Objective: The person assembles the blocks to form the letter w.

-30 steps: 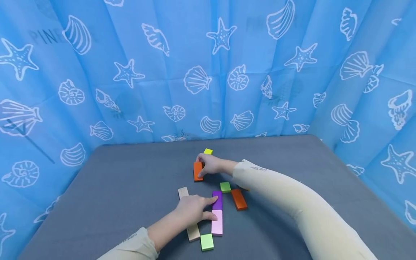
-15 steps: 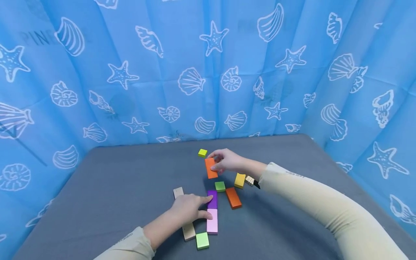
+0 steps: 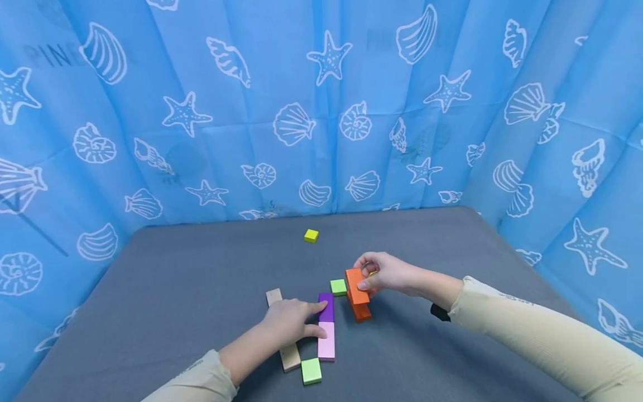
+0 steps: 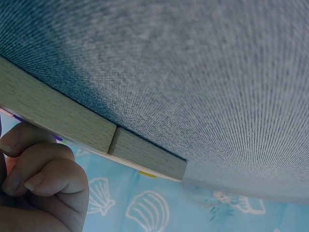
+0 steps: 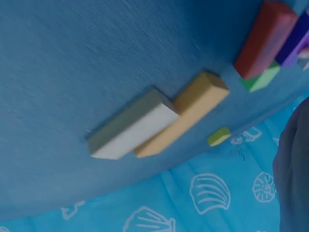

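The right forearm reaches in from the lower right, angled up and to the left, and its hand, the right hand (image 3: pixel 387 273), is bent over with the thumb on the upper face of an orange block (image 3: pixel 355 285) and the fingers curled behind it, pinching it. The left forearm slants in from the lower left; the left hand (image 3: pixel 291 322) spreads thumb and index finger, the index tip resting on the purple block (image 3: pixel 326 304) and the thumb on the pink block (image 3: pixel 326 343), while its other fingers fold loosely inward in the left wrist view. The orange block's long axis runs from the far side toward the person, the near end veering slightly right. It sits at the left of the right hand's fingertips, to the right of the left hand and farther off, over a red-orange block (image 3: pixel 362 314) on the desk (image 3: pixel 201 279); whether the two touch is unclear. The red-orange block points much the same way. The purple and pink blocks lie end to end, long axes running away from the person. A green block (image 3: pixel 338 287) is just left of the orange one.
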{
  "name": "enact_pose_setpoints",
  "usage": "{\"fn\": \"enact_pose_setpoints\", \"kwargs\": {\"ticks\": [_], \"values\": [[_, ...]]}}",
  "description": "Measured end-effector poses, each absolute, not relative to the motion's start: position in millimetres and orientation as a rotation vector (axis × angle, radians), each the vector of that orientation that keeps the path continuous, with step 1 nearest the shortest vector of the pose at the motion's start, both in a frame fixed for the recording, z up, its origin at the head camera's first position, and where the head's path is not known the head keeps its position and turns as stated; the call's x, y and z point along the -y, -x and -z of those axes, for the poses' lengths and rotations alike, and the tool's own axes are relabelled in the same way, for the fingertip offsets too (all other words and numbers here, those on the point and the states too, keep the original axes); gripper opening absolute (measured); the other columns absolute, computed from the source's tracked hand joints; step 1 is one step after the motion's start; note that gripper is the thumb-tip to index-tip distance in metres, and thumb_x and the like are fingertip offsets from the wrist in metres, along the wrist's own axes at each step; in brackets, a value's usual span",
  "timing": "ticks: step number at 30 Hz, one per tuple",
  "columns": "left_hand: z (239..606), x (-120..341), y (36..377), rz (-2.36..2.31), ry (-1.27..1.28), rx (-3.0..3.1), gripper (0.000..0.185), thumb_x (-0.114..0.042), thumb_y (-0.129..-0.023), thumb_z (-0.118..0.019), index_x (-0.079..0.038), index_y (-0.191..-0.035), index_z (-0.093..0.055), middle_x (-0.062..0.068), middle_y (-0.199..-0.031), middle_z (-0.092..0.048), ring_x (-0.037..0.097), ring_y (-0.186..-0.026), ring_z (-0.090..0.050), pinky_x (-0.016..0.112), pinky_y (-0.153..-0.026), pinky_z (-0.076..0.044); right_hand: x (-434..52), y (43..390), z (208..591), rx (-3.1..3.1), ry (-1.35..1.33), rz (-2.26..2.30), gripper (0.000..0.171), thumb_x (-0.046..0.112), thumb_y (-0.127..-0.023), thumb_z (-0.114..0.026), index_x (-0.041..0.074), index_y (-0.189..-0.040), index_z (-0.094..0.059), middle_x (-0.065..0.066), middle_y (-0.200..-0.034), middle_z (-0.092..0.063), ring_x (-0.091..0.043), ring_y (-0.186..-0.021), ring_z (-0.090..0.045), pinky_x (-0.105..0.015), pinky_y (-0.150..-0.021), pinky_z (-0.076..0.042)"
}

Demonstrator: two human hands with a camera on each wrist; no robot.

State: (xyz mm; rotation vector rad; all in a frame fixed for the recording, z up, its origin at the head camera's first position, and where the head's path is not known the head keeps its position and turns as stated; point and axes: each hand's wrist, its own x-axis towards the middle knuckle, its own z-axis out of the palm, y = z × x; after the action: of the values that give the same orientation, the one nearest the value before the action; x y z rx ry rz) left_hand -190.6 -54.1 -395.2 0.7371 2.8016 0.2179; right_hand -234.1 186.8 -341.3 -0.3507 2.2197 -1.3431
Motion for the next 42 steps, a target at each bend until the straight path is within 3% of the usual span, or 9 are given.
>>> {"fn": "enact_pose_setpoints", "kwargs": {"ticks": [15, 21, 32, 42], "values": [[396.3, 55.7, 189.6, -0.223, -0.741, -2.820, 0.065, -0.058, -0.081, -0.068, -0.029, -0.138, -0.058, 0.005, -0.123, -0.066, 0.024, -0.108, -0.063, 0.039, -0.072, -0.050, -210.3, 191.6, 363.5, -2.166, 0.440, 1.297, 0.027, -0.005, -0.084, -0.070, -0.003, -0.107, -0.055, -0.007, -0.080, -0.052, -0.019, -0.072, -0.055, -0.034, -0.069, -0.053], [395.3, 56.4, 188.8, -0.241, -0.738, -2.818, 0.065, -0.058, -0.081, -0.069, -0.029, -0.138, -0.058, 0.004, -0.124, -0.066, 0.025, -0.108, -0.063, 0.039, -0.072, -0.049, -211.7, 180.1, 377.4, -2.220, 0.523, 1.254, 0.027, -0.005, -0.082, -0.072, -0.002, -0.103, -0.056, -0.003, -0.076, -0.052, -0.015, -0.066, -0.052, -0.027, -0.060, -0.047], [394.2, 54.7, 189.5, -0.222, -0.712, -2.805, 0.065, -0.058, -0.081, -0.068, -0.030, -0.139, -0.056, 0.004, -0.127, -0.064, 0.025, -0.110, -0.063, 0.040, -0.075, -0.050, -220.7, 175.1, 391.7, -2.358, 0.733, 1.128, 0.023, 0.009, -0.083, -0.076, 0.004, -0.096, -0.058, 0.001, -0.079, -0.052, -0.007, -0.068, -0.048, -0.023, -0.060, -0.041], [393.3, 54.7, 189.3, -0.221, -0.722, -2.802, 0.065, -0.058, -0.081, -0.068, -0.029, -0.139, -0.056, 0.004, -0.127, -0.064, 0.026, -0.111, -0.062, 0.043, -0.079, -0.050, -214.0, 175.2, 394.0, -2.334, 0.709, 1.132, 0.027, 0.010, -0.081, -0.078, 0.006, -0.088, -0.052, 0.003, -0.072, -0.047, -0.007, -0.063, -0.044, -0.023, -0.057, -0.034]]}}
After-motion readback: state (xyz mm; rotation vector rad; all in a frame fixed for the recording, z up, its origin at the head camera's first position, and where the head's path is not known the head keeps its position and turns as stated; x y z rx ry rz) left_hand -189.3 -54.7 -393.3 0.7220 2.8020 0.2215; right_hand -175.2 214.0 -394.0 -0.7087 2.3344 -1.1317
